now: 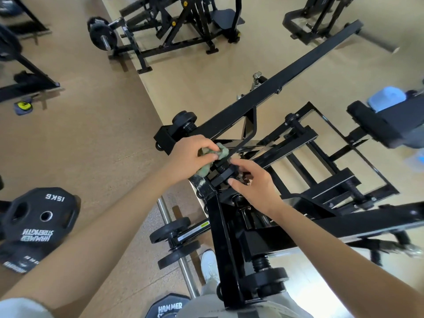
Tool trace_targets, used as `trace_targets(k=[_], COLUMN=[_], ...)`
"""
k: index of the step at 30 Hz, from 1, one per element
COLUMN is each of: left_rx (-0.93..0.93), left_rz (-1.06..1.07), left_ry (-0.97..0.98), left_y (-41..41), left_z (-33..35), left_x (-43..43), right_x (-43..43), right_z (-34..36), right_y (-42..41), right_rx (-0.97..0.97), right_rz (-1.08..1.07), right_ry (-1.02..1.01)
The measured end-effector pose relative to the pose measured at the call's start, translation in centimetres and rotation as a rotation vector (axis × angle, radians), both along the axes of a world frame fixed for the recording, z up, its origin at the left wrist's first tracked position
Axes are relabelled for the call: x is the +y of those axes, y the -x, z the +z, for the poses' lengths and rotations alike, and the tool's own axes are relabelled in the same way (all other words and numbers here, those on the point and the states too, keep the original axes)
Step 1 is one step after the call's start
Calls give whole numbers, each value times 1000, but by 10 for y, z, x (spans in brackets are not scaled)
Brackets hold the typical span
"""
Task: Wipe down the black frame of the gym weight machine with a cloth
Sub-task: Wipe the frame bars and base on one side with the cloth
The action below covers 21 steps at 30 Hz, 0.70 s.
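1. The left hand has its grip closed around the green cloth. It presses the bunched cloth on the black frame, where the bars meet.
2. The right hand touches a black block just beside the cloth. I cannot tell if its grip pinches it.
3. The long bar runs away from the cloth, up and to the right. The left hand is nearer to it.
4. That bar has open room along it, so sliding the cloth that way looks easy.
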<state>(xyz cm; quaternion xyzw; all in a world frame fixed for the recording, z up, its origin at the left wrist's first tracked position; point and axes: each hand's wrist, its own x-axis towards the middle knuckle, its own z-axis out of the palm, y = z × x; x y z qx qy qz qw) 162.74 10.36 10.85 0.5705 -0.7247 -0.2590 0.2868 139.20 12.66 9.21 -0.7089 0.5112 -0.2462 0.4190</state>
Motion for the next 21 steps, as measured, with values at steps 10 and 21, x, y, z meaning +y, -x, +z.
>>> trace_targets(k=[10, 21], left_rx=[591, -472], left_rz=[147, 237], left_ry=[-285, 156], left_y=[62, 40], left_z=[12, -15], left_x=[3, -43], right_x=[-22, -156], right_z=[22, -1], right_y=[-1, 55], right_rx=[-424, -149], right_rz=[-275, -509], right_ry=[-193, -192])
